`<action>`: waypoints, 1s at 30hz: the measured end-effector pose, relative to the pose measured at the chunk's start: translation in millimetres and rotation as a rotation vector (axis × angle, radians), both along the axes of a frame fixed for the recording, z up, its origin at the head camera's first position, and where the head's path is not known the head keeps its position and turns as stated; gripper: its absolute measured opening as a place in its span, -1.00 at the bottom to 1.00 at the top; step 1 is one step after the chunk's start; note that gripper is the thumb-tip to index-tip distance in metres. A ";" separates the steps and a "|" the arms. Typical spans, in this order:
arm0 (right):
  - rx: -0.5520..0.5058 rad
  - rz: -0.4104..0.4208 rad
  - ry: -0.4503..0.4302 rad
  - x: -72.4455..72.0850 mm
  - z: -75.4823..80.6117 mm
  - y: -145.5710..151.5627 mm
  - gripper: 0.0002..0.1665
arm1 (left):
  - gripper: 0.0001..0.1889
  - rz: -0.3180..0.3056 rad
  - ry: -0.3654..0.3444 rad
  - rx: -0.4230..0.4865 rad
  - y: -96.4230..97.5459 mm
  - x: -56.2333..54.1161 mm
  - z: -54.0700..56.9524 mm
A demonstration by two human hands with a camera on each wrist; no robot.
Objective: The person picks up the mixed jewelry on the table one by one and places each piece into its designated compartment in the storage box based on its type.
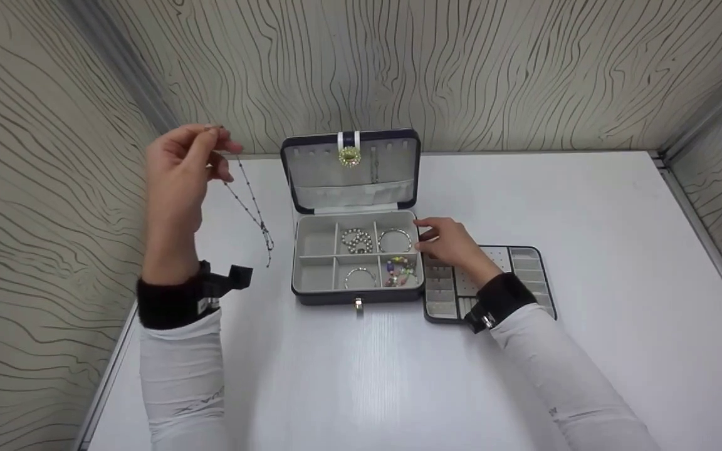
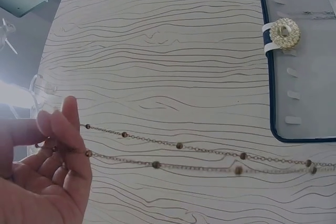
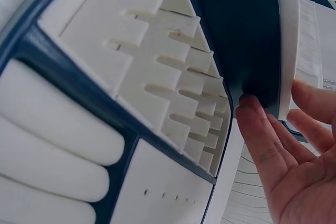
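Observation:
Raised to the left of the jewelry box (image 1: 326, 299), my left hand (image 1: 182, 160) pinches a thin chain necklace (image 1: 263, 227) between thumb and fingertips. Its two strands, dotted with small dark beads, hang down and meet in a bunched end in the head view. In the left wrist view a dark bead (image 2: 239, 170) shows on the strand nearer the camera. My right hand (image 1: 452, 241) grips the box's right wall, thumb at the inner rim and fingers (image 3: 262, 145) against the dark outside. The lid (image 1: 323, 175) stands open.
Inside the box lie a silver beaded bracelet (image 1: 349, 232), two round bangles and a colorful beaded bracelet (image 1: 392, 266); both left compartments hold nothing. A jeweled ring-shaped ornament (image 2: 294, 38) sits on the lid strap. Under my right forearm is a divided tray (image 1: 549, 282). Patterned walls surround the white table (image 1: 336, 376).

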State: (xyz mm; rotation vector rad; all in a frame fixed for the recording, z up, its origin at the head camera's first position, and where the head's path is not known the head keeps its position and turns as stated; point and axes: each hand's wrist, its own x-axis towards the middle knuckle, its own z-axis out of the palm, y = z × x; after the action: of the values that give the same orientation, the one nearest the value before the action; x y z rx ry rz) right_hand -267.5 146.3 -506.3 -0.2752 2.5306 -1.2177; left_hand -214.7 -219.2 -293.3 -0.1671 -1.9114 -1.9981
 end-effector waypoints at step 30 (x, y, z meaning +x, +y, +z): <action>0.599 0.176 0.629 -22.2 21.4 -54.0 -0.20 | -0.92 -0.021 0.106 -0.075 64.4 -46.6 61.1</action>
State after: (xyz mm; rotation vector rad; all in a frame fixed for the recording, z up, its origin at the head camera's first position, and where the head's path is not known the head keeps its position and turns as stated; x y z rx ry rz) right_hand -289.7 92.3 -484.9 -0.8041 3.1520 -0.2796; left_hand -261.4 -154.8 -232.3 -0.3078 -1.9260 -1.8927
